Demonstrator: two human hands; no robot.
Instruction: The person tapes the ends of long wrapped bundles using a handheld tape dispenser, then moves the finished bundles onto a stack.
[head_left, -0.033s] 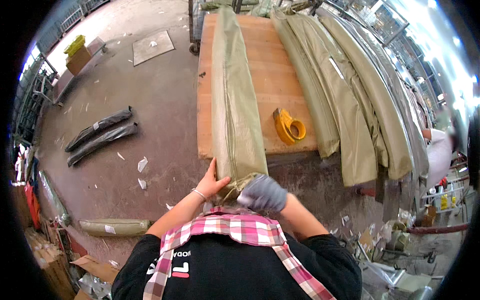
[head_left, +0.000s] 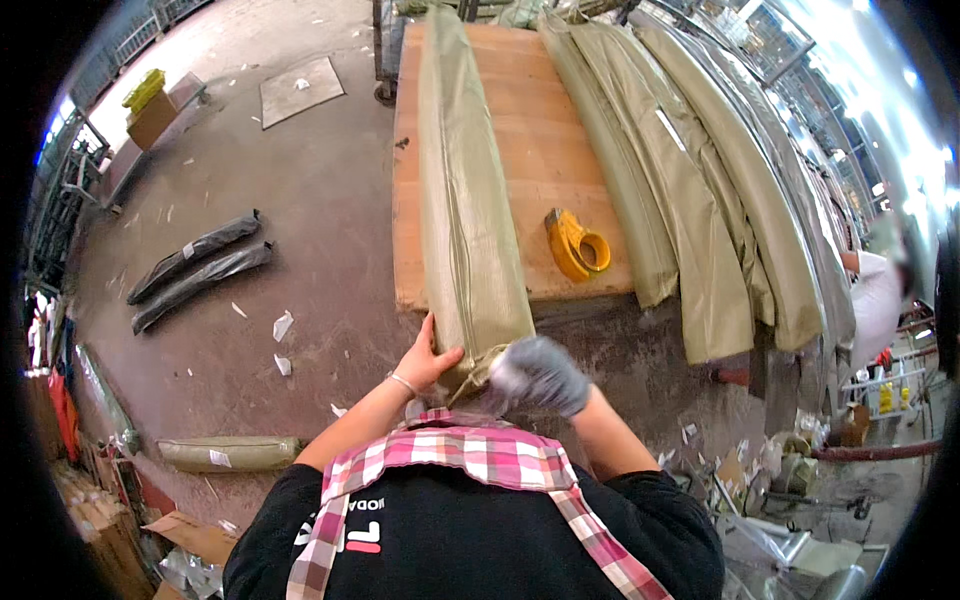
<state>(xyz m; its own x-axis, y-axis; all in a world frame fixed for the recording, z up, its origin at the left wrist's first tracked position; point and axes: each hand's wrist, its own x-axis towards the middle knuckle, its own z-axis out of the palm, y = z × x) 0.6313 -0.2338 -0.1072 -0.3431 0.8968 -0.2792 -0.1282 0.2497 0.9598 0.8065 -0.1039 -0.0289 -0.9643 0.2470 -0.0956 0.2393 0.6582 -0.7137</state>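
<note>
A long olive woven-plastic package [head_left: 472,200] runs away from me over the wooden board, its near end overhanging the board's front edge. My left hand [head_left: 428,358], bare with a bracelet at the wrist, grips that end from the left, thumb on top. The end is gathered, with loose strands [head_left: 487,362] beside my right hand. My right hand [head_left: 543,376], in a grey glove, is curled at the right of this end and smeared by motion. What its fingers hold is hidden. A yellow tape dispenser [head_left: 578,246] lies on the board to the right of the package.
The wooden board [head_left: 560,130] carries several more olive packages [head_left: 690,220] along its right. Two black wrapped bundles [head_left: 200,270] and a short olive bundle [head_left: 228,455] lie on the floor at left. A co-worker's sleeve [head_left: 877,295] shows far right. Scrap clutters the lower right.
My right hand has shifted slightly right and up from the package's end. My left hand keeps its grip. The view has moved a little.
</note>
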